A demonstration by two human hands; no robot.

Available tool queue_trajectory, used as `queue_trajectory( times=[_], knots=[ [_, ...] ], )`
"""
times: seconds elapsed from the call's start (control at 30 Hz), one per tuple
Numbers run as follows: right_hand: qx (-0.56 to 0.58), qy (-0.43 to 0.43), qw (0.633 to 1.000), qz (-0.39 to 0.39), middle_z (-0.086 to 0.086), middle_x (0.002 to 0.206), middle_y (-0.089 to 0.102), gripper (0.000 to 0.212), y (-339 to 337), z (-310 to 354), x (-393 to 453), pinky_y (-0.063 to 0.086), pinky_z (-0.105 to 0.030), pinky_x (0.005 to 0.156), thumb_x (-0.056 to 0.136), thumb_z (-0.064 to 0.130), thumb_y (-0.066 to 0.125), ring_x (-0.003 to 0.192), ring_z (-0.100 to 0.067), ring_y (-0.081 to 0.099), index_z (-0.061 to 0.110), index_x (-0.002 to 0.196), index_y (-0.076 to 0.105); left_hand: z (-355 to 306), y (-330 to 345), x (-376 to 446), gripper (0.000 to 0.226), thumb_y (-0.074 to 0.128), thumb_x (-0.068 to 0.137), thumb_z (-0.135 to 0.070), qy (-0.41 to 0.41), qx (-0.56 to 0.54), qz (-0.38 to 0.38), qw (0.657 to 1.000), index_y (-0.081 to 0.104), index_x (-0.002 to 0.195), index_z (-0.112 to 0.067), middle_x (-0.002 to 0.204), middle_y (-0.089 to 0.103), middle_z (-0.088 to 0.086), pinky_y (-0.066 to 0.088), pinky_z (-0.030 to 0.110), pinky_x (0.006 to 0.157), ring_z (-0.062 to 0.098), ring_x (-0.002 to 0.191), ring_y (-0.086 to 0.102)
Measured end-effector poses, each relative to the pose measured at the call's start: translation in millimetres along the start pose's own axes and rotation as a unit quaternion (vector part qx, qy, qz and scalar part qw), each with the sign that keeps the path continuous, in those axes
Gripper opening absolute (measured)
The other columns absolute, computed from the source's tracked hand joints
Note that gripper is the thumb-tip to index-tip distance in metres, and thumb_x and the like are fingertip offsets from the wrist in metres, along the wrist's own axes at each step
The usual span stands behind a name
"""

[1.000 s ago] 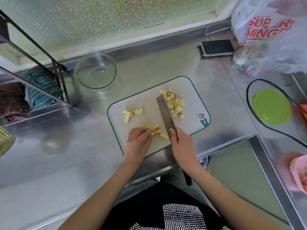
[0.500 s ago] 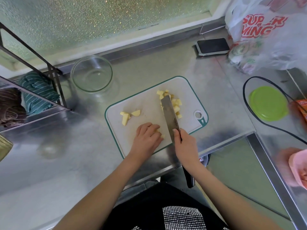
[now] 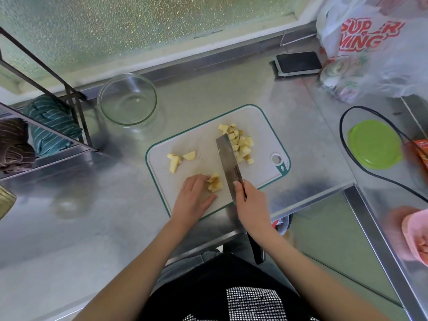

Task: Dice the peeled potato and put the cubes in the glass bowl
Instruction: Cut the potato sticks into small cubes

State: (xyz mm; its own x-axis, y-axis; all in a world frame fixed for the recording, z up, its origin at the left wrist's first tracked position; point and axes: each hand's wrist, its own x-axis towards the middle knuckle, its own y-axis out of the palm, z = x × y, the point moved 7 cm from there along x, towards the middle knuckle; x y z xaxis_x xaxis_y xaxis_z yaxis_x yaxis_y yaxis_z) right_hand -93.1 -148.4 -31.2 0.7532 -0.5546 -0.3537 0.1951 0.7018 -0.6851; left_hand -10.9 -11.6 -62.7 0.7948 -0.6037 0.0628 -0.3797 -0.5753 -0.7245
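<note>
A white cutting board (image 3: pixel 203 140) with a green rim lies on the steel counter. My right hand (image 3: pixel 251 202) grips a cleaver (image 3: pixel 228 162), its blade lying across the board. A pile of potato cubes (image 3: pixel 242 144) sits right of the blade. My left hand (image 3: pixel 195 198) rests on the board, its fingertips against a small cluster of cut potato (image 3: pixel 215 183). A few larger potato chunks (image 3: pixel 179 159) lie at the board's left. The glass bowl (image 3: pixel 127 99) stands behind the board to the left, with nothing visible inside.
A metal rack (image 3: pixel 46 93) with folded cloths stands at the left. A phone (image 3: pixel 298 63) and a plastic bag (image 3: pixel 375 47) are at the back right. A green lid (image 3: pixel 375 144) inside a black cable loop lies to the right. The counter's front edge runs just below the board.
My left hand covered the near potato pieces half a second ago; it has drawn back left and the cut cluster shows again. The cleaver has stayed beside the cube pile.
</note>
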Motion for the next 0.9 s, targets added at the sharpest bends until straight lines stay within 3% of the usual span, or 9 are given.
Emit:
queue_trajectory(
  times=[0.17, 0.27, 0.67, 0.9],
  knots=[
    [-0.011, -0.018, 1.000, 0.015, 0.001, 0.067, 0.054, 0.033, 13, 8, -6, 0.041, -0.034, 0.060, 0.100, 0.036, 0.036, 0.061, -0.015, 0.050, 0.013, 0.080, 0.051, -3, -1, 3, 0.027, 0.074, 0.076, -0.013, 0.008, 0.014, -0.016, 1.000, 0.063, 0.100, -0.004, 0.096, 0.065, 0.010, 0.040, 0.021, 0.085, 0.021, 0.090, 0.057],
    [-0.020, -0.016, 1.000, 0.016, 0.003, 0.066, 0.053, 0.034, 18, 9, -6, 0.041, -0.034, 0.060, 0.100, 0.037, 0.035, 0.061, -0.014, 0.049, 0.014, 0.080, 0.050, -4, -3, 6, 0.021, 0.074, 0.076, -0.009, 0.006, 0.002, -0.018, 1.000, 0.063, 0.094, -0.004, 0.091, 0.065, 0.009, 0.039, 0.018, 0.081, 0.014, 0.087, 0.051],
    [-0.057, -0.041, 0.997, 0.009, -0.001, 0.075, 0.058, 0.031, 20, 20, -8, 0.048, -0.038, 0.068, 0.100, 0.035, 0.034, 0.070, -0.021, 0.056, 0.015, 0.082, 0.050, -2, -3, 6, 0.020, 0.075, 0.076, -0.012, -0.029, -0.013, -0.004, 0.999, 0.060, 0.089, -0.006, 0.086, 0.064, 0.006, 0.036, 0.014, 0.075, 0.020, 0.080, 0.058],
    [-0.131, -0.048, 0.990, 0.009, -0.006, 0.082, 0.063, 0.035, 27, 16, -8, 0.043, -0.029, 0.067, 0.101, 0.036, 0.031, 0.074, -0.021, 0.058, 0.012, 0.090, 0.054, 0, -2, 3, 0.020, 0.076, 0.074, -0.010, -0.042, -0.013, -0.015, 0.999, 0.061, 0.087, -0.005, 0.084, 0.064, 0.008, 0.037, 0.014, 0.074, 0.022, 0.078, 0.060]
  ],
)
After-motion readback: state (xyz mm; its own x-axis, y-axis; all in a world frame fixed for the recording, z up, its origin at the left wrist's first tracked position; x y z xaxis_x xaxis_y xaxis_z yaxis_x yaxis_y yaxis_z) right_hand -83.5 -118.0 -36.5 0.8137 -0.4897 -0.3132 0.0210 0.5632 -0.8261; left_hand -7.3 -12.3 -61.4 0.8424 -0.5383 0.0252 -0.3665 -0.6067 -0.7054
